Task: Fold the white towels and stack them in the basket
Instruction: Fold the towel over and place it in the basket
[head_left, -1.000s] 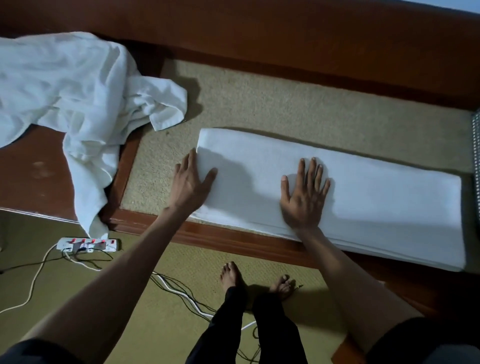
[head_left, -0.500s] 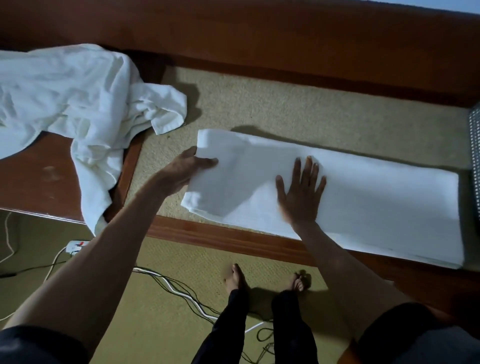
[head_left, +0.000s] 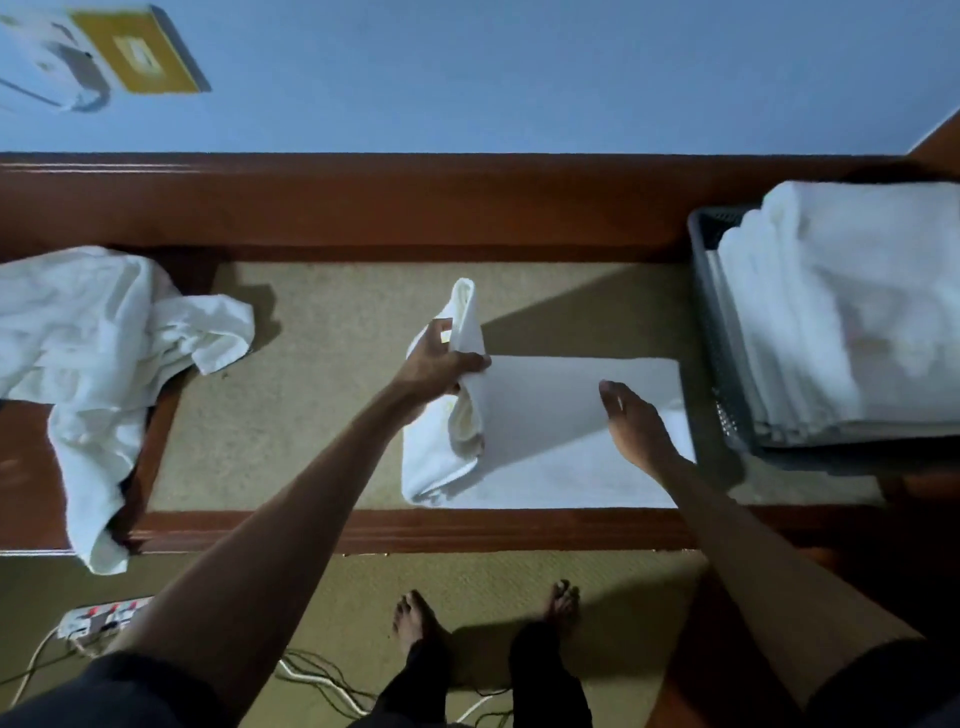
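Observation:
A white towel (head_left: 561, 467) lies on the beige mat of the wooden platform, its left end lifted and carried over toward the right. My left hand (head_left: 441, 366) grips that raised end, fingers curled round the cloth. My right hand (head_left: 631, 421) rests flat on the towel's right part, fingers straight. A grey basket (head_left: 714, 332) stands at the right with a stack of folded white towels (head_left: 852, 312) in it. A pile of unfolded white towels (head_left: 98, 343) lies crumpled at the left, one end hanging over the platform's front edge.
The platform's brown wooden frame (head_left: 467, 530) runs along the front, with a raised wooden back rail and a blue wall behind. On the green carpet below are my bare feet, a power strip (head_left: 98, 618) and loose cables.
My left hand has taken the towel's left end, lifted it and carried it rightward over the towel. My right hand slid to the right. The view tilted up, so the basket shows.

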